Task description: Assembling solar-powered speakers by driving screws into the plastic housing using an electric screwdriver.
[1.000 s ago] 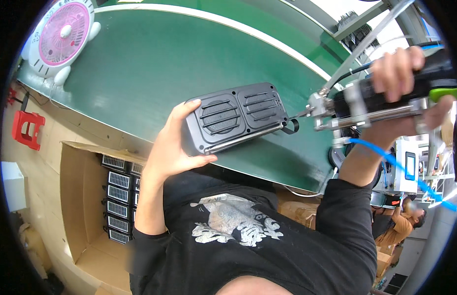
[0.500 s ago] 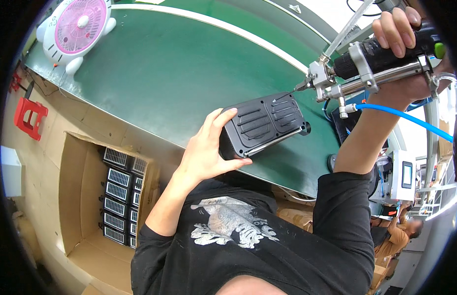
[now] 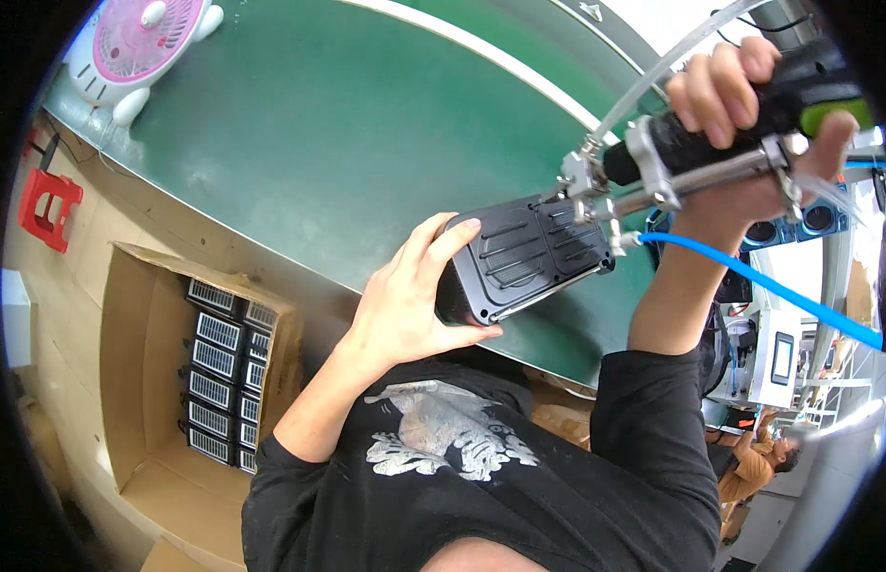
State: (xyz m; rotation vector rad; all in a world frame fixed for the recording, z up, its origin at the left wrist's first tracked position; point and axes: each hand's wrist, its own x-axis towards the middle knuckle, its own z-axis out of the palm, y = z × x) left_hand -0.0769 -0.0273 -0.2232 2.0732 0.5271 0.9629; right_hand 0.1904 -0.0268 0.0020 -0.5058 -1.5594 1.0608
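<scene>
A black plastic box (image 3: pixel 524 255) with ribbed grille panels and screw holes at its corners is held at the near edge of the green table. My left hand (image 3: pixel 395 296) grips its left end, fingers over the top edge and thumb along the near side. In my right hand (image 3: pixel 729 100) is a black power screwdriver (image 3: pixel 657 157) with metal clamps, closed in my fingers. Its metal nose meets the far right corner of the box; the bit's tip is hidden there. A blue hose (image 3: pixel 748 276) and a clear tube (image 3: pixel 652 71) run from the tool.
A pink and white fan (image 3: pixel 147 43) stands at the far left of the green table (image 3: pixel 300 124). An open cardboard box (image 3: pixel 128 381) with several panelled black units is below left, near a red stool (image 3: pixel 52 210). Another person (image 3: pixel 753 467) is at the lower right.
My right hand has brought the screwdriver left and down, its nose now against the box's corner. The box has shifted slightly right in the view, still in my left hand.
</scene>
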